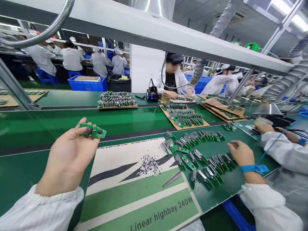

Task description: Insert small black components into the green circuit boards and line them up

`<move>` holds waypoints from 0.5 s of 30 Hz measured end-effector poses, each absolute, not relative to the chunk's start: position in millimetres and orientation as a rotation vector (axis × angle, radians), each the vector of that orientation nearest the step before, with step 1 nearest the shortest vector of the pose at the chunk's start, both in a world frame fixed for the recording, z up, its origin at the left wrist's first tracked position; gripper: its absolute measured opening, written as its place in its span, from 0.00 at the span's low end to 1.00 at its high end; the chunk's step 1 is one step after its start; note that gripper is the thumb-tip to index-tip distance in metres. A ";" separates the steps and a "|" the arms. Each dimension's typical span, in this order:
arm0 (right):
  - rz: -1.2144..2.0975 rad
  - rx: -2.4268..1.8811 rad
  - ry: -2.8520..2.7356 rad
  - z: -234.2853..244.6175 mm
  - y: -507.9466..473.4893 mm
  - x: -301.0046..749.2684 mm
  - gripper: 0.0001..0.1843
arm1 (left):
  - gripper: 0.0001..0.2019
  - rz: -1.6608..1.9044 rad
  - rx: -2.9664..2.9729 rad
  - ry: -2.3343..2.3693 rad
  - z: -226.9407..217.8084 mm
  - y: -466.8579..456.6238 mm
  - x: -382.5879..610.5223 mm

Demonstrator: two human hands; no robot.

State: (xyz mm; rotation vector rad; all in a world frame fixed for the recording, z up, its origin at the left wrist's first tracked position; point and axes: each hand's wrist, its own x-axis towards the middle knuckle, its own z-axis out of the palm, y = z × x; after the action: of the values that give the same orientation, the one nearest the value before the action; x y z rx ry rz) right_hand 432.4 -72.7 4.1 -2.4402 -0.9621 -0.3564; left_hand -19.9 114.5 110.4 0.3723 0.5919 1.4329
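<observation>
My left hand (71, 152) is raised over the green bench at the left, palm up, with thumb and fingers closed on a small green circuit board (99, 132). Dark parts show on the board's face. On the right, my right hand (242, 155) wears a blue wrist strap (254, 169) and hovers by the end of a row of circuit boards (215, 165) with metal parts. Its fingers are loosely bent and apart, with nothing visible in them. Between my hands, a printed cardboard sheet (142, 208) carries a pile of tiny dark and pale parts (149, 165) and metal tweezers (172, 179).
Boards stand packed on cardboard (117, 100) and on another cardboard sheet (181, 128) beyond the green belt (140, 118). A co-worker's sleeve (281, 142) is close at right; another person (172, 78) sits opposite. A white beam (149, 27) crosses overhead.
</observation>
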 end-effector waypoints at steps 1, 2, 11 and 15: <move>-0.291 -2.405 -1.078 1.9 -66.6 407.8 0.14 | 0.17 1.424 0.370 0.590 109.9 113.7 -18.3; -0.206 -2.349 -1.227 -2.2 -60.0 379.1 0.12 | 0.16 1.412 0.367 0.589 109.3 112.5 -16.8; 0.334 -1.884 -2.003 -59.5 -2.8 192.9 0.09 | 0.18 1.429 0.374 0.577 110.2 99.9 -22.2; 0.358 -1.888 -1.964 -73.4 2.5 194.5 0.10 | 0.20 1.441 0.374 0.548 112.8 98.7 -26.7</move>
State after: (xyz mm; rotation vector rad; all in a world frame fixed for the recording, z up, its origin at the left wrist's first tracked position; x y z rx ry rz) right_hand 194.5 2.5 -73.4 -1.8883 -1.9639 0.3579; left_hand -26.7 98.7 112.8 0.3737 0.5480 1.4409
